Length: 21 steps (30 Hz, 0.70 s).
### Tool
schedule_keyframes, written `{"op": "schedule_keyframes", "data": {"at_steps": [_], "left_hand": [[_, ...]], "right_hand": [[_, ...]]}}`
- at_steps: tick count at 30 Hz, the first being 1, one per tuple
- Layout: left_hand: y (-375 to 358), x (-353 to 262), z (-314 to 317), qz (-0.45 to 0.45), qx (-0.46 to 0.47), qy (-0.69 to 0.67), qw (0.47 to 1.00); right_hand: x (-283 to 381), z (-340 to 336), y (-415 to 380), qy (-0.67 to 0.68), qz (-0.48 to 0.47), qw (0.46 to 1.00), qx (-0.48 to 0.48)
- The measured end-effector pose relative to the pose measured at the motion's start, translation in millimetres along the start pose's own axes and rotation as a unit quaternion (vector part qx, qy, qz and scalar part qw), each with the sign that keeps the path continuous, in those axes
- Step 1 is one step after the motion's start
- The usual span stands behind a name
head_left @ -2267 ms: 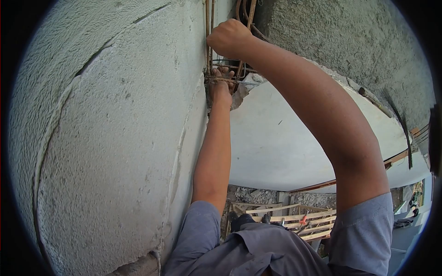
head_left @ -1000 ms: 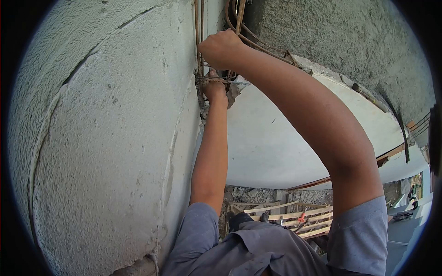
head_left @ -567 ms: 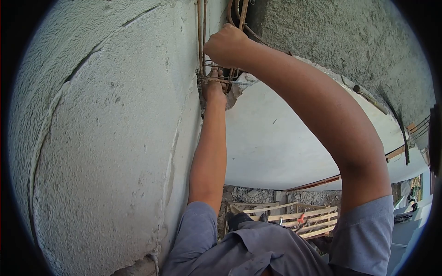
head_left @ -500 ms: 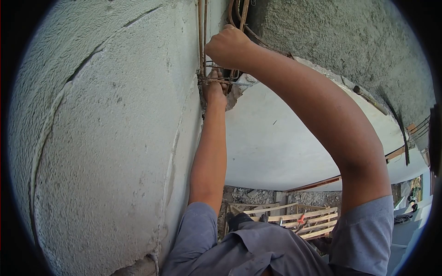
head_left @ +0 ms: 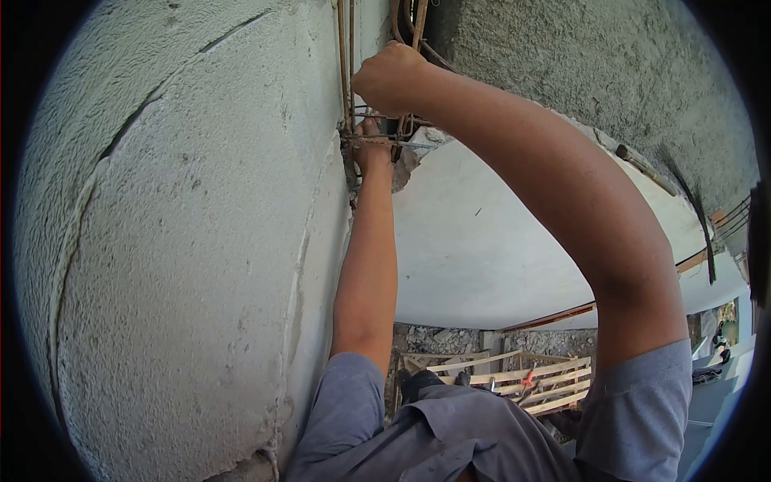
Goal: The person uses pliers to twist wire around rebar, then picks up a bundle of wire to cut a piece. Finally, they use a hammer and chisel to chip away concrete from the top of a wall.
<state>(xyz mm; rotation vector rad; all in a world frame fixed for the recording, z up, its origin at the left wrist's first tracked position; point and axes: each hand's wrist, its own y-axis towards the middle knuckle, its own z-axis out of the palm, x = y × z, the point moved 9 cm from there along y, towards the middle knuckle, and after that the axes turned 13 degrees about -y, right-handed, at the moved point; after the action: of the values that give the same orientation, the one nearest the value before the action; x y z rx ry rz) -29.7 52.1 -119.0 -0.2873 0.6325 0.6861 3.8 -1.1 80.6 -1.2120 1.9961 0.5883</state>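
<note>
Upright rusty steel bars (head_left: 351, 72) rise beside the wall and are crossed by thin stirrups (head_left: 369, 140) in a gap of broken concrete. My left hand (head_left: 373, 153) reaches up into this gap behind a stirrup, its fingers curled and partly hidden; what they grip does not show. Just above it, my right hand (head_left: 391, 79) is closed in a fist, its back towards me, next to the upright bars. Whatever it holds is hidden by the hand itself. More bent bars (head_left: 418, 24) stand beyond the right hand.
A rough plastered wall (head_left: 185, 241) fills the left side. To the right are a smooth white panel (head_left: 482, 233) and rough concrete (head_left: 578, 64). Far below lies a platform of wooden slats (head_left: 554, 387) with a red-handled object (head_left: 528, 377) on it.
The view has shifted slightly, so the wall and bars sit a little further left. The left hand's fingers have changed position behind the stirrup. The right fist stays nearly the same.
</note>
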Motion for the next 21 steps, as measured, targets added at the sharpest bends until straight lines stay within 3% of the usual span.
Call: {"op": "schedule_keyframes", "data": {"at_steps": [4, 13, 15, 17, 19, 21], "left_hand": [[4, 5, -1, 0.018, 0.042, -0.059, 0.997], [9, 20, -16, -0.05, 0.001, -0.086, 0.995], [5, 13, -12, -0.021, 0.054, 0.007, 0.998], [-3, 5, -8, 0.025, 0.107, 0.109, 0.988], [-22, -3, -5, 0.083, 0.157, 0.223, 0.958], [-60, -27, -10, 0.188, 0.133, 0.337, 0.913]], "right_hand": [[0, -5, -1, 0.001, 0.044, 0.999, -0.017], [-10, -10, 9, 0.094, 0.117, 0.986, -0.069], [-12, -22, 4, 0.091, 0.119, 0.98, -0.13], [-5, -23, 2, 0.077, 0.104, 0.985, -0.112], [3, -37, -12, 0.067, 0.093, 0.988, -0.1], [10, -55, -35, 0.064, 0.094, 0.99, -0.085]]}}
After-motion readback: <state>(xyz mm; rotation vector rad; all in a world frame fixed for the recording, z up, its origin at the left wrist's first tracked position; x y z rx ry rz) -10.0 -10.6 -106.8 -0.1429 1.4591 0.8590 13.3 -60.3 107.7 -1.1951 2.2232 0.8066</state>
